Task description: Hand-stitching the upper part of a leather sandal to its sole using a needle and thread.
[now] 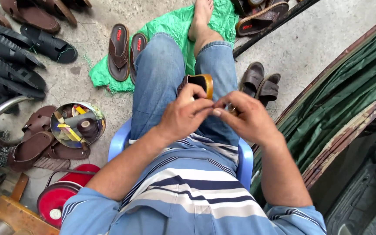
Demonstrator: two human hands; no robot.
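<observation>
Both hands meet pinched over the lap, left hand (183,114) touching a tan-soled sandal (200,82), right hand (248,116) closed.

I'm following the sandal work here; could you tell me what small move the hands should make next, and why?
Probably draw the pinched fingertips apart a little. The left hand and right hand meet fingertip to fingertip over the lap, right beside the brown sandal propped between the knees. Whatever they pinch is too small to make out, so this is only a guess.
</observation>
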